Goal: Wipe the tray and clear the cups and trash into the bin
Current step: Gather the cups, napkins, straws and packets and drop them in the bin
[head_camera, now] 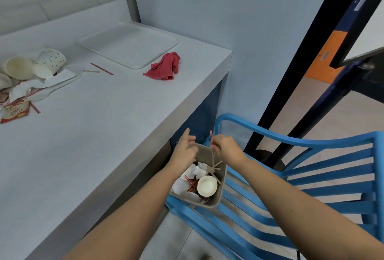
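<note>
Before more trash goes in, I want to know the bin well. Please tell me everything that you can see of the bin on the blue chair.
The bin is a beige-grey, plastic-looking box with rounded corners and no lid. It stands on the blue chair beside the counter. Inside lie a white paper cup, crumpled white paper, striped straws and wooden stirrers. The left hand is at its far rim, contact unclear; the right hand pinches a red-striped straw above it.
</note>
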